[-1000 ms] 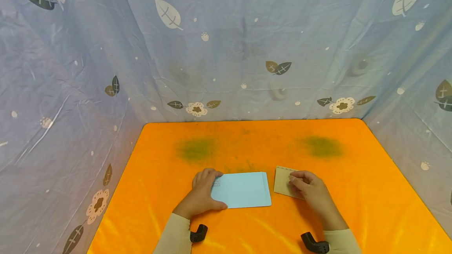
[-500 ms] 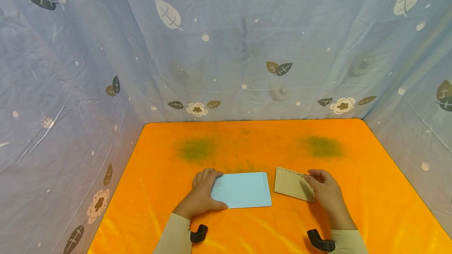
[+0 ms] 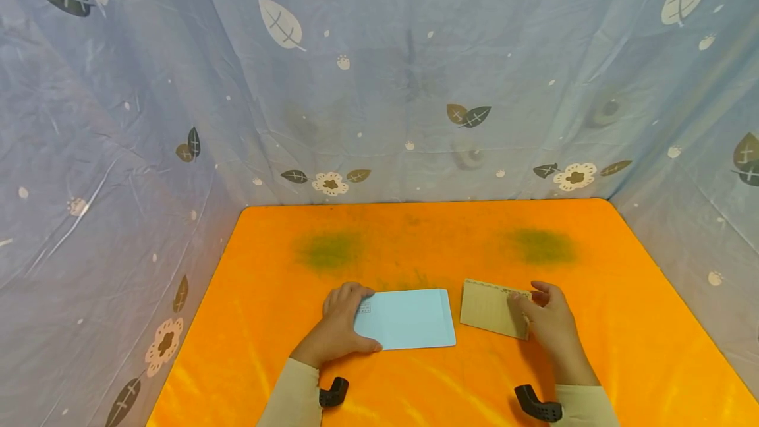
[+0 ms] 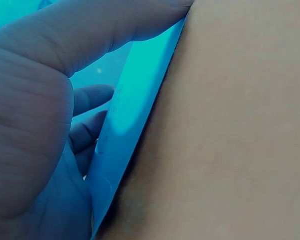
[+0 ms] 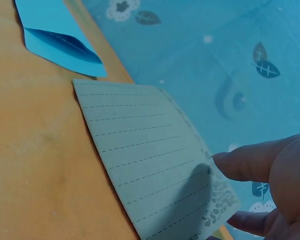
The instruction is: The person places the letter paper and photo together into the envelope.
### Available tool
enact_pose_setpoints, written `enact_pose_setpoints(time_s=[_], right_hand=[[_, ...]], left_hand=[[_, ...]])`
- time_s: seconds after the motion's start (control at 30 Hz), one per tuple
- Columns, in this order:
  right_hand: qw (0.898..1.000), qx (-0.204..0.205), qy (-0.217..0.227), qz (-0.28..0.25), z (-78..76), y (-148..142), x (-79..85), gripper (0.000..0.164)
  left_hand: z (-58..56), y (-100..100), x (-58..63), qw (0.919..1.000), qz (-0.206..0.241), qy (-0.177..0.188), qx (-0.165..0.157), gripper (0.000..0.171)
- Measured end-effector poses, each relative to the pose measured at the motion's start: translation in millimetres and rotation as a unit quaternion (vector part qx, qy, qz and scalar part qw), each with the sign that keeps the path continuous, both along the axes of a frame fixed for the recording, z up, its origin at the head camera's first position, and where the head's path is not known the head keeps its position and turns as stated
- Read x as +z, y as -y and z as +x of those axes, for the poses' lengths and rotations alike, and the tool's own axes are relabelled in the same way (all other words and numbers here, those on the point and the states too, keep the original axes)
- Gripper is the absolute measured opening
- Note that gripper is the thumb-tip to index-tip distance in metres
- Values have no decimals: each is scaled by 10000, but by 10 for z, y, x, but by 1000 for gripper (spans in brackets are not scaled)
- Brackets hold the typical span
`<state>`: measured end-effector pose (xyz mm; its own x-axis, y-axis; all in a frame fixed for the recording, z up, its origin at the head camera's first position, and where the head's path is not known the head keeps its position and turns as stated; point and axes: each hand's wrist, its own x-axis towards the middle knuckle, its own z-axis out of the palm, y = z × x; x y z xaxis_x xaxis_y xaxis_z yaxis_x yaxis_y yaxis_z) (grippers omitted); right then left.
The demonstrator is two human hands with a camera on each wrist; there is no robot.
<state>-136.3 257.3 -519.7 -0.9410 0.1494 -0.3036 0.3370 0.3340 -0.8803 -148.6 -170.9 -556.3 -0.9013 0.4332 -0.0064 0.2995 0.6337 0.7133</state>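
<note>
A pale blue envelope (image 3: 409,319) lies flat in front of me, a small printed grid at its left end. My left hand (image 3: 339,328) grips that end, thumb at the near edge and fingers at the far edge. To the right, a beige sheet of lined letter paper (image 3: 489,308) is held at its right end by my right hand (image 3: 551,321), thumb above and fingers underneath. In the right wrist view, dashed lines and a leaf print show on the letter paper (image 5: 134,130). The mouth of the envelope (image 5: 64,42) gapes a little towards it.
An orange cloth-covered table (image 3: 415,236) carries both papers, with two greenish patches near its back. Pale blue patterned curtains (image 3: 379,84) stand behind and along both sides. A black wrist mount (image 3: 536,404) is on each forearm.
My right hand has slid right along the letter paper to its right end, uncovering more of the sheet. The left hand and the envelope stay where they were.
</note>
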Motion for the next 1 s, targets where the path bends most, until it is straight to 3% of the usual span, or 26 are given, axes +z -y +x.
enact_pose_setpoints(time_s=[0.63, 1.0], right_hand=[[9993, 312, -192, -76, 47, 113, 0, 67], [9981, 585, -61, -205, 43, 130, -25, 64]], left_hand=[[8, 16, -4, 9999, 67, 79, 22, 98], [9, 14, -11, 10000, 33, -1, 12, 97]])
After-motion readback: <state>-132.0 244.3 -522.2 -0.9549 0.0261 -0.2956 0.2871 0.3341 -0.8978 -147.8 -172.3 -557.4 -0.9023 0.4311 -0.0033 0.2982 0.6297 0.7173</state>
